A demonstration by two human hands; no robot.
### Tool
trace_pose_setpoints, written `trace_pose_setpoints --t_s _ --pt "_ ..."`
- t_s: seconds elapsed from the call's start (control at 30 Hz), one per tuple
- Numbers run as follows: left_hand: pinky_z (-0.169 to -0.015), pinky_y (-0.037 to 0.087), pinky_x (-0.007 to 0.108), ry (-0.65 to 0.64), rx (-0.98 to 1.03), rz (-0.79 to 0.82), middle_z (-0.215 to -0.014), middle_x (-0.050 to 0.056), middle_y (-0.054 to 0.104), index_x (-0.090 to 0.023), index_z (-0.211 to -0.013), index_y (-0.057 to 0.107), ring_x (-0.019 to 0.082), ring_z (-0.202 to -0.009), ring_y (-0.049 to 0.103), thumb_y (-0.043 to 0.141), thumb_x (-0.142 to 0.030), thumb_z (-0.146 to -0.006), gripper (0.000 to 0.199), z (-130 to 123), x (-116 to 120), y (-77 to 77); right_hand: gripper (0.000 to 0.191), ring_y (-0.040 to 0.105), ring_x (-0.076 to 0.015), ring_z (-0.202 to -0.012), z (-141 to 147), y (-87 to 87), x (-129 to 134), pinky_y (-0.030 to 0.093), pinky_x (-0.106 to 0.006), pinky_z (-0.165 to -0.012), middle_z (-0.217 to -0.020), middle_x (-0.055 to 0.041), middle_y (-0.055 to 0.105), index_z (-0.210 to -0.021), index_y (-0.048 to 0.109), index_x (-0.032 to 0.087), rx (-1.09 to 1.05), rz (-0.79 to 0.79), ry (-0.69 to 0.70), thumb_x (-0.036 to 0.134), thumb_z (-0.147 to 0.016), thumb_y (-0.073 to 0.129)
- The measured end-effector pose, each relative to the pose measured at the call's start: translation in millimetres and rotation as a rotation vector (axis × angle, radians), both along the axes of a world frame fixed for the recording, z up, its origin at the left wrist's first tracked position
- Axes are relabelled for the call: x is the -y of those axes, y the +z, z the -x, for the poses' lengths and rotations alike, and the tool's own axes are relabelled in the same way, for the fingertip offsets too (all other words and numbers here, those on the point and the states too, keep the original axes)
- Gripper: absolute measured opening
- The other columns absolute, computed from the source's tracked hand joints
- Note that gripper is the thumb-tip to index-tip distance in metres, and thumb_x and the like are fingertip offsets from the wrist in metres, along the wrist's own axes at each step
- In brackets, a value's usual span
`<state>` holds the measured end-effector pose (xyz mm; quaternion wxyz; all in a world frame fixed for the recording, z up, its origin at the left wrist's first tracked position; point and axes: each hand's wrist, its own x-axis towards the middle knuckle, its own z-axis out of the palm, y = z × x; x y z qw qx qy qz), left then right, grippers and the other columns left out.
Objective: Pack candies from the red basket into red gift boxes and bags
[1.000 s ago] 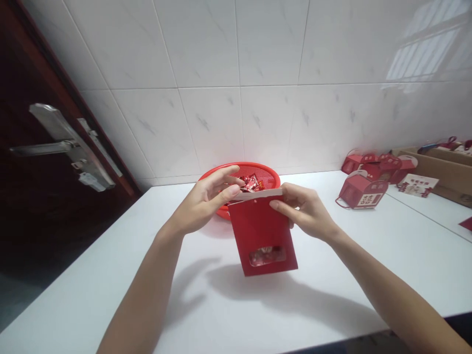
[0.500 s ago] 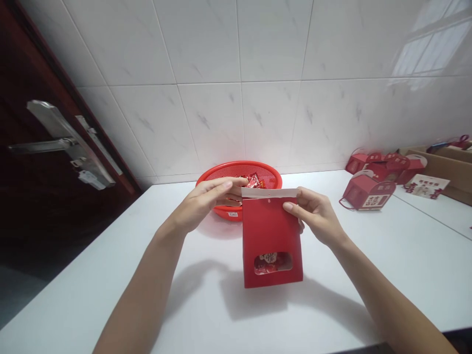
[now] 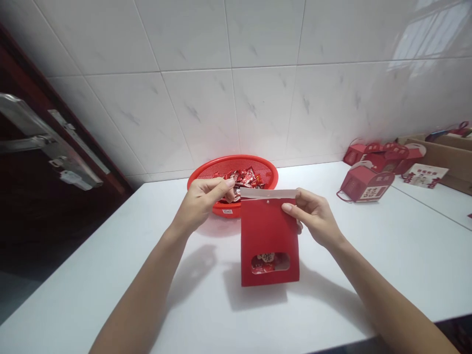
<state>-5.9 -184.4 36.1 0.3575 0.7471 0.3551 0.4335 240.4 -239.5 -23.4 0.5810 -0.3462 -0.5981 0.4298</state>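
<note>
While the matte-red paper bag with the pale top band (image 3: 269, 226) hangs nearly upright above the white desk (image 3: 324, 305), the right hand (image 3: 313, 216) grips its upper right edge, thumb on the front and fingers behind. To the left of the bag's top corner is the left hand (image 3: 202, 204), its fingers curled and thumb drawn in towards the forefinger; whether it pinches anything cannot be told. Red-and-white contents show through the bag's rounded window.

The work in hand appears to be at the bag's upper edge. To do it well, the right hand should grip lightly, since thin paper would probably crease under a hard thumb, and the base should hang level so the contents stay put. The left hand would do best to meet the edge with fingertips alone, squaring both corners evenly rather than tugging one side.

Behind the bag and to its left stands a round red plastic mesh basket (image 3: 232, 158) of shiny red wrapped sweets (image 3: 250, 178). Well to the bag's right, farther back, are red paper gift boxes with handles (image 3: 356, 184), a white printed card (image 3: 424, 175) and a brown cardboard carton (image 3: 450, 160). Beyond the bag rises a white marbled tile wall (image 3: 265, 108).
</note>
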Motion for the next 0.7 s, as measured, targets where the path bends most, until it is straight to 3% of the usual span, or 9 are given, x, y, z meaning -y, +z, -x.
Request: trace_pose_setpoints --t_s 0.23,0.4,0.5,0.57,0.7 --pt "-0.086 0.059 0.035 -0.141 -0.172 -0.070 -0.113 0.008 0.072 -0.022 -0.099 0.077 0.023 -0.104 0.067 0.068 -0.042 -0.088 0.025 -6 0 -12.8 0.029 0.058 -0.0114 -0.055 4 -15.8 -9 0.045 -0.021 -0.040 -0.072 0.0004 0.065 -0.085 0.063 0.020 -0.009 0.060 -0.049 0.046 -0.083 0.075" --pt "-0.089 0.060 0.040 -0.125 -0.267 -0.038 -0.117 0.008 0.073 -0.021 -0.114 0.072 0.023 -0.098 0.070 0.065 -0.037 -0.089 0.031 -8 -9 -26.4 0.034 0.065 -0.0164 -0.071 4 -29.3 -21 0.051 -0.026 -0.054 -0.084 -0.0034 0.071 -0.088 0.064 0.020 -0.006 0.077 -0.078 0.052 -0.081 0.075" --pt "-0.082 0.061 0.039 -0.107 -0.260 -0.006 -0.106 0.007 0.073 -0.020 -0.119 0.069 0.021 -0.088 0.071 0.065 -0.037 -0.088 0.036 -8 -16 -31.7 0.036 0.063 -0.0163 -0.072 3 -32.3 -25 0.047 -0.026 -0.053 -0.088 -0.0040 0.072 -0.096 0.064 0.021 0.020 0.057 -0.103 0.054 -0.083 0.072" --pt "-0.079 0.061 0.037 -0.109 -0.254 -0.005 -0.100 0.006 0.072 -0.021 -0.125 0.065 0.021 -0.085 0.071 0.065 -0.038 -0.087 0.042 -7 -18 -33.2 0.036 0.062 -0.0159 -0.071 3 -33.0 -25 0.046 -0.026 -0.054 -0.088 -0.0032 0.071 -0.101 0.062 0.022 0.046 0.018 -0.169 0.053 -0.084 0.071" --pt "-0.088 0.059 0.038 -0.135 -0.252 -0.066 -0.108 0.007 0.072 -0.023 -0.133 0.060 0.021 -0.093 0.070 0.065 -0.036 -0.087 0.049 -8 -18 -32.2 0.034 0.064 -0.0177 -0.079 2 -33.0 -25 0.050 -0.031 -0.068 -0.094 -0.0030 0.070 -0.104 0.060 0.025 0.101 -0.097 -0.307 0.046 -0.082 0.075"
